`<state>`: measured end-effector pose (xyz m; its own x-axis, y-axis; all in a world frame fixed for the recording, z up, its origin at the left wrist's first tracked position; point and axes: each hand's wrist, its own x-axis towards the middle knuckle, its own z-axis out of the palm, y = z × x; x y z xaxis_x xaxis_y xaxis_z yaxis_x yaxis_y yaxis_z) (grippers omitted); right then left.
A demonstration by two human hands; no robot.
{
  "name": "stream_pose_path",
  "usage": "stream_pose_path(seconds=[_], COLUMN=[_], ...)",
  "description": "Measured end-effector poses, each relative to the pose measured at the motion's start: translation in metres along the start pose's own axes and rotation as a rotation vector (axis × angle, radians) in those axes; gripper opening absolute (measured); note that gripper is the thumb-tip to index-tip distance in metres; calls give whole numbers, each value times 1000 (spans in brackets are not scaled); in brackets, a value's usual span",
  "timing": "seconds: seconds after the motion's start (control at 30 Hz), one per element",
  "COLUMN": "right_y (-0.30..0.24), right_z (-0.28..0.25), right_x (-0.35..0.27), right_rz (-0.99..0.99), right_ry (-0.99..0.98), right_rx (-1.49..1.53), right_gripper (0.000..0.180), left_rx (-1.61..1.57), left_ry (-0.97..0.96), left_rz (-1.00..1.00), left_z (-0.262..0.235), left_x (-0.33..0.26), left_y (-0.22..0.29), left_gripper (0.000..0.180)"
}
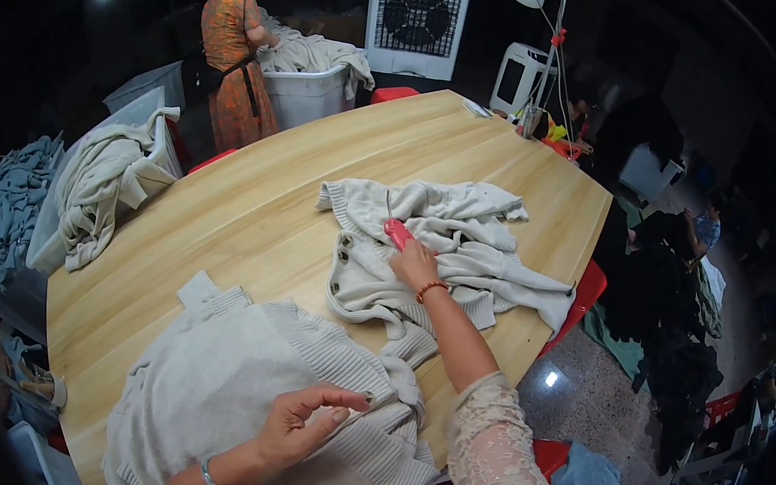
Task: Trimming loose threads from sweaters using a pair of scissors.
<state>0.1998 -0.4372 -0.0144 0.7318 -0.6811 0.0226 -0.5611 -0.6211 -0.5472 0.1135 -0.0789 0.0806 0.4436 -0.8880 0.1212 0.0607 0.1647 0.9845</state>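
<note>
My right hand (416, 265), with a beaded bracelet at the wrist, is closed round a small pink-red handheld tool (396, 232). The tool rests on or just over a crumpled cream knit cardigan (461, 235) with dark buttons, and its exact kind cannot be made out. Nearer to me lies a second cream knit garment (214, 366) with a wide ribbed edge. Over it my left hand (305, 423) has index finger and thumb apart. A small dark button-like spot (368, 397) shows at the index fingertip; whether the finger touches it is unclear.
The wooden table (254, 205) has curved edges. At left stand a white bin (156, 119) heaped with cream knitwear and a pile of blue-grey garments (15, 213). A person (231, 57) works at another bin (309, 90) behind. Red stools (584, 299) sit by the right edge; a lamp pole (543, 72) rises at the far corner.
</note>
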Motion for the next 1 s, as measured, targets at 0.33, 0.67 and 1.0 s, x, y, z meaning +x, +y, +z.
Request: stream_pose_path(seconds=[0.33, 0.67, 1.0], right_y=[36, 9, 72], right_z=[-178, -320, -391], right_x=[-144, -276, -266], right_rz=[-541, -836, -663], right_ry=[377, 710, 985], right_rx=[-61, -60, 165], right_gripper=[50, 42, 18], left_rx=[469, 1004, -331], left_ry=[228, 65, -85], left_rz=[244, 491, -127], left_z=[0, 94, 225], left_x=[38, 172, 154], left_y=[-4, -41, 32], left_gripper=[28, 89, 23])
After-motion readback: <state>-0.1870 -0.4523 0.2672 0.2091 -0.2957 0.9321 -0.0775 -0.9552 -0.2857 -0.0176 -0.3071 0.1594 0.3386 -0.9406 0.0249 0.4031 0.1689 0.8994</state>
